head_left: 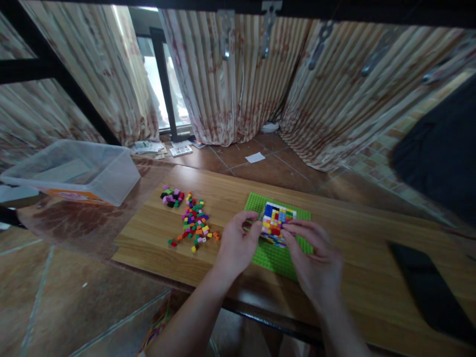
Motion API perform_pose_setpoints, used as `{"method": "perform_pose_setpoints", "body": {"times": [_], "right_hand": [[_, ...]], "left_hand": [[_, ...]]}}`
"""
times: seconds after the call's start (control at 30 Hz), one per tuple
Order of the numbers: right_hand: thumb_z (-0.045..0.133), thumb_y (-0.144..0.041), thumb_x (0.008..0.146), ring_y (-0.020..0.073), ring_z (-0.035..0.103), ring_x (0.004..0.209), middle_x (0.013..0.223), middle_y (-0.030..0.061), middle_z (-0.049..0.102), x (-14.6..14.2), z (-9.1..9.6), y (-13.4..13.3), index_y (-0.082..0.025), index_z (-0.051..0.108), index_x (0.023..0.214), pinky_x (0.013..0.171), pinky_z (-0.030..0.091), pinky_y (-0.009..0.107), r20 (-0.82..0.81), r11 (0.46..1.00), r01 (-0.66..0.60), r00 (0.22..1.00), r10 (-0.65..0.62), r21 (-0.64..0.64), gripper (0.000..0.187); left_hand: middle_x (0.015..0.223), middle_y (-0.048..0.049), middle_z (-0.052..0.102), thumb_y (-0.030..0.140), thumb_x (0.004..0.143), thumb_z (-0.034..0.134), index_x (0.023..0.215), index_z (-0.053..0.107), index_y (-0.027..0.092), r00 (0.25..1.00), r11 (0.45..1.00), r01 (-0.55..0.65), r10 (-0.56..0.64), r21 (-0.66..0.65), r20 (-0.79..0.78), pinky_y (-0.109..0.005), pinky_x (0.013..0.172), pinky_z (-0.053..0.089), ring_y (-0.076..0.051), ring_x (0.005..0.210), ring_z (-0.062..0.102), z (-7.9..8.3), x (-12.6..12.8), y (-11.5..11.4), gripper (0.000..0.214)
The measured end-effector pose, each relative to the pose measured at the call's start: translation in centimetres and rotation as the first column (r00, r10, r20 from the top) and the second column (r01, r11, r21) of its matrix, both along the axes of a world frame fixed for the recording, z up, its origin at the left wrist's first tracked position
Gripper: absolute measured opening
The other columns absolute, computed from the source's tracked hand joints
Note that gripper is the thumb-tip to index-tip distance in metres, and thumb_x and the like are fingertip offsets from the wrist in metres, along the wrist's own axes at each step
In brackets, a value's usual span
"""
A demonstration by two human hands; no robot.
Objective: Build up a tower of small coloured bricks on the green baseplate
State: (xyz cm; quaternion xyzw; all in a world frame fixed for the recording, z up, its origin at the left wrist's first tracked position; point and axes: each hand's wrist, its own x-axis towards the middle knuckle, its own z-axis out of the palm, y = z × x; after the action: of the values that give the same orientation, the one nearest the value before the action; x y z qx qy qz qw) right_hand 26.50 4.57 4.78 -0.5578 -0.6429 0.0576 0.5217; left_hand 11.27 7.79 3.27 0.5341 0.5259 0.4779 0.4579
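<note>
A block built of small multicoloured toy bricks [274, 220] sits over a green studded baseplate [277, 262]. My left hand [240, 240] has its thumb and forefinger curled against the block's left side. From the right, the fingers and thumb of my right hand [316, 250] close on the block's right edge; whether a loose brick is pinched between them is hidden. White and blue bricks show along the block's far edge, with red, yellow and light blue ones nearer me. To the left lies a scatter of loose coloured bricks [195, 220].
All this is on a wooden table [148, 233]. A smaller brick pile [172, 197] lies at its far left. Beyond the left end stands a clear plastic bin [122, 178]. A dark flat object [427, 287] lies at the right. Striped curtains [238, 74] hang behind.
</note>
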Motion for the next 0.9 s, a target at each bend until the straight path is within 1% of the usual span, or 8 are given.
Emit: {"method": "perform_pose_setpoints", "body": {"times": [0.1,0.2,0.33,0.43,0.53,0.6,0.7,0.9], "right_hand": [[0.068,-0.025,0.083,0.0186,0.064,0.081,0.086,0.0026,0.068,-0.6,1.0,-0.2,-0.022,0.072,0.083,0.076,0.052,0.036,-0.135,0.987,0.125,0.985,-0.111,0.099,0.005],[0.067,-0.023,0.083,0.0194,0.064,0.081,0.088,0.0039,0.068,-1.9,2.0,-0.7,-0.022,0.071,0.085,0.075,0.052,0.036,-0.213,0.989,0.131,0.97,-0.113,0.07,0.005],[0.062,-0.021,0.086,0.0177,0.065,0.086,0.092,0.0026,0.069,-4.3,2.0,-1.3,-0.024,0.07,0.088,0.083,0.052,0.034,-0.108,0.997,-0.077,0.991,0.076,-0.003,0.008],[0.058,-0.019,0.089,0.0157,0.065,0.085,0.091,0.002,0.069,-6.0,0.8,-1.4,-0.022,0.069,0.09,0.08,0.051,0.03,0.029,0.962,-0.241,0.969,0.247,-0.128,0.012],[0.056,-0.018,0.09,0.0159,0.064,0.086,0.092,0.0033,0.068,-7.4,-0.9,-1.3,-0.021,0.068,0.094,0.078,0.051,0.029,0.095,0.928,-0.295,0.942,0.322,-0.226,0.014],[0.055,-0.018,0.09,0.0169,0.063,0.088,0.094,0.0042,0.068,-8.1,-1.9,-1.1,-0.021,0.068,0.097,0.079,0.051,0.03,0.12,0.917,-0.306,0.931,0.344,-0.255,0.015],[0.055,-0.019,0.091,0.0183,0.062,0.091,0.096,0.005,0.068,-9.1,-2.6,-0.8,-0.021,0.069,0.097,0.082,0.05,0.033,0.152,0.913,-0.311,0.921,0.358,-0.264,0.015],[0.055,-0.022,0.091,0.0204,0.058,0.094,0.1,0.0059,0.065,-11.2,-3.0,-0.1,-0.023,0.069,0.102,0.084,0.049,0.037,0.207,0.912,-0.309,0.906,0.369,-0.269,0.018]], "left_hand": [[0.085,-0.0048,0.07,0.027,0.083,0.056,0.094,0.068,0.016,0.995,0.997,-0.066,0.064,0.031,0.078,-0.026,0.067,0.048,-0.015,0.074,0.063,0.4,-1.0,0.7,0.02],[0.081,-0.0044,0.07,0.028,0.082,0.057,0.09,0.069,0.016,0.97,0.984,-0.178,0.17,0.027,0.173,-0.025,0.066,0.048,-0.015,0.073,0.063,1.2,-2.2,1.3,0.019],[0.082,-0.0052,0.07,0.034,0.082,0.058,0.089,0.07,0.015,0.884,0.922,-0.386,0.37,0.001,0.286,-0.023,0.062,0.047,-0.013,0.069,0.062,2.2,-4.7,1.9,0.024],[0.077,-0.0032,0.069,0.038,0.081,0.06,0.087,0.07,0.015,0.766,0.831,-0.556,0.512,0.0,0.39,-0.021,0.058,0.045,-0.009,0.061,0.058,2.6,-7.3,2.5,0.026],[0.071,-0.0015,0.067,0.037,0.079,0.062,0.085,0.07,0.014,0.631,0.751,-0.659,0.583,-0.042,0.512,-0.017,0.054,0.042,-0.007,0.057,0.056,2.6,-9.7,2.9,0.025],[0.07,-0.0014,0.066,0.034,0.077,0.063,0.084,0.07,0.014,0.562,0.739,-0.667,0.586,-0.1,0.584,-0.016,0.053,0.041,-0.007,0.057,0.057,2.7,-10.8,2.9,0.023],[0.069,-0.0007,0.065,0.029,0.075,0.065,0.083,0.07,0.013,0.498,0.761,-0.62,0.569,-0.19,0.654,-0.015,0.054,0.043,-0.006,0.056,0.056,3.0,-11.5,2.6,0.019],[0.067,0.0006,0.064,0.025,0.074,0.065,0.081,0.07,0.013,0.445,0.784,-0.558,0.56,-0.274,0.699,-0.015,0.053,0.043,-0.005,0.054,0.055,3.6,-11.7,2.2,0.014]]}}
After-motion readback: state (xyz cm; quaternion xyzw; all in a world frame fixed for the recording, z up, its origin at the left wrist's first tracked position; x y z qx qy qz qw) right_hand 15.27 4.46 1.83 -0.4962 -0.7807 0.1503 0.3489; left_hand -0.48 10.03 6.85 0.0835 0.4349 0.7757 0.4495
